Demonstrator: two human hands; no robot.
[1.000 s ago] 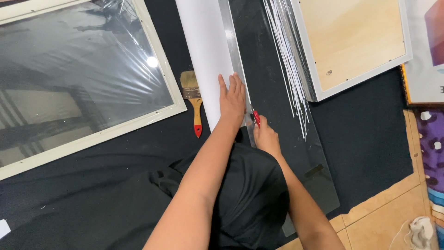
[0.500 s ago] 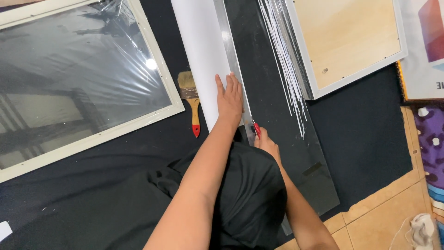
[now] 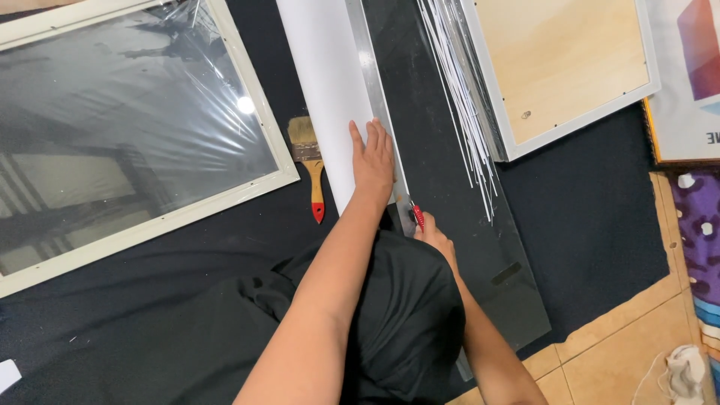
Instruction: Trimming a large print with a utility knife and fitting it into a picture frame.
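Both our hands barely shifted: left hand [image 3: 373, 161] still flat, open, pinning ruler [image 3: 375, 97] on white sheet [image 3: 322, 82]; right hand [image 3: 433, 238] still clenched on red-handled cutter [image 3: 418, 217].

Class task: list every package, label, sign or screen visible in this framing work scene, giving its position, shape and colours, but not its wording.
Printed poster: far right edge, partly cut off; rectangular, white with a red-purple block, thin orange edge.
Plastic-wrapped frame: upper left on black cloth; large rectangle, cream border, shiny clear film.
No screens or signs in view.
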